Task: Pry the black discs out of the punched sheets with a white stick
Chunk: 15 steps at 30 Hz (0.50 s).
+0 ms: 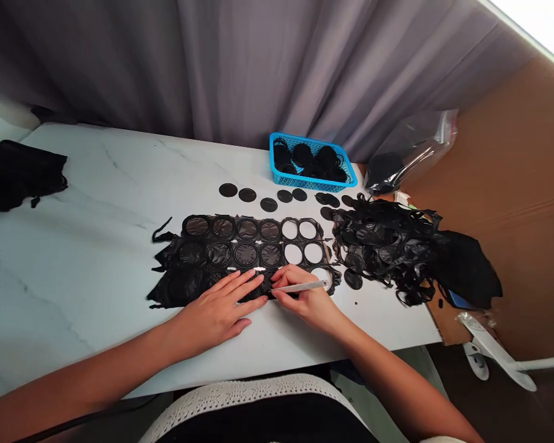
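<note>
A black sheet (247,253) with rows of raised rings lies on the table, its edges ragged. Several ring openings at its right end are cut out and show white. My left hand (224,304) rests on the sheet's near row, fingers spread and pressing it down. Between the thumb and fingers of my right hand (300,299) is a slim silver craft knife (305,286). Its tip touches the near row, just right of my left fingertips; the blade itself is too small to make out.
Loose black discs (268,204) lie behind the sheet. A blue basket (314,182) holds black round pieces. To the right are a heap of black scraps (397,246) and a clear plastic bag (420,144). Black fabric (23,172) lies at the far left, on the white table (96,258).
</note>
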{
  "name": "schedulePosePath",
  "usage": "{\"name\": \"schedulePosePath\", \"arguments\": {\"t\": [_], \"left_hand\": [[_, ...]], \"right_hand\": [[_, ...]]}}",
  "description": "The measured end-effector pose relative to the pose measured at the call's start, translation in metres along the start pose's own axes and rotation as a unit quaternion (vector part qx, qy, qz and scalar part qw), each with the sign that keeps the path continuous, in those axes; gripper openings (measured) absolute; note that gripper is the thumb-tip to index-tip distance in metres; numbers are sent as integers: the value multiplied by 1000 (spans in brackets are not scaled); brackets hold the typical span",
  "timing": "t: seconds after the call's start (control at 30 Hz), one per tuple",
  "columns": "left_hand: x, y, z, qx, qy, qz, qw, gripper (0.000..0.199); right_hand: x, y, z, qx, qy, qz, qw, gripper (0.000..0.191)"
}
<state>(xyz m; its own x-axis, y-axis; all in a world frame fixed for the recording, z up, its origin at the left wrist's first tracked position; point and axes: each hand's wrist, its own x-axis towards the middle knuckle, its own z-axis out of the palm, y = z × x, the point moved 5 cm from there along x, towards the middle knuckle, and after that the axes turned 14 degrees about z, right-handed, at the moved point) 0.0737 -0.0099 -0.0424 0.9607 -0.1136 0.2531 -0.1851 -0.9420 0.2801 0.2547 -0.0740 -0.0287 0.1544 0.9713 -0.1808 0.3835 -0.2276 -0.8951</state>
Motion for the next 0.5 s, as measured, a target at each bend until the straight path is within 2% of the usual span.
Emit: {"name": "schedulePosePath", "arguments": {"t": [0.27, 0.5], "left_hand": [[-2, 0, 3, -1, 2, -1, 1000, 47], [-1, 1, 1, 1, -5, -2, 1000, 46]], "right_hand": [[-1, -4, 1, -11, -5, 14, 1000, 18], [0, -5, 0, -22, -7, 0, 1000, 19]]}}
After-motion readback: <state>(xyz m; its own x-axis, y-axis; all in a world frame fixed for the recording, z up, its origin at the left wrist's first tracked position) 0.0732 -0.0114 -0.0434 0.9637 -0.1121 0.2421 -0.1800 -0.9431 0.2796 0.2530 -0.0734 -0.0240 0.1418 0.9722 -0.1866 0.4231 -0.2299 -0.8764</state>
